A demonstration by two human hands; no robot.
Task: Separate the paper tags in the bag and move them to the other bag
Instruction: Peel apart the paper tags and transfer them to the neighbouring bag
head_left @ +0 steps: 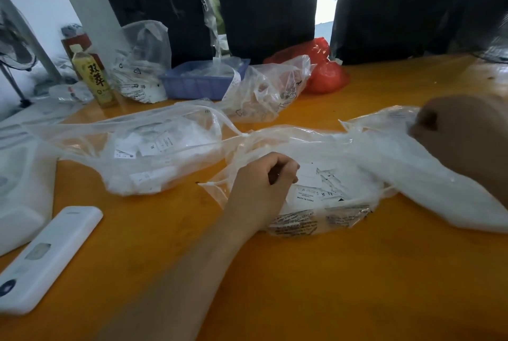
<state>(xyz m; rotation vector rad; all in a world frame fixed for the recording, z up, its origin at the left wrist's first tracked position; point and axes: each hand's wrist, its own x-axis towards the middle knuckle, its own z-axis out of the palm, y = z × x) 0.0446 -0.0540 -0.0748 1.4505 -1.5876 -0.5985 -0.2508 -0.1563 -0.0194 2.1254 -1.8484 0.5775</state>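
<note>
The left hand (264, 184) is pinching paper tags (308, 189) inside the near bag (343, 217); the right hand (461, 131) is gripping its rim; stuck-together tags risk travelling unseparated to the other bag (137, 153), left of it.

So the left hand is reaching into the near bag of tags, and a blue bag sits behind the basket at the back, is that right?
Not quite: in the head view the bag at the back is red, not blue, and lies right of the blue basket. The left hand is indeed in the near bag of tags.

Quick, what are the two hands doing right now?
Left hand: fingers curled inside the near bag, pinching paper tags.
Right hand: blurred, gripping that bag's upper edge.
</note>
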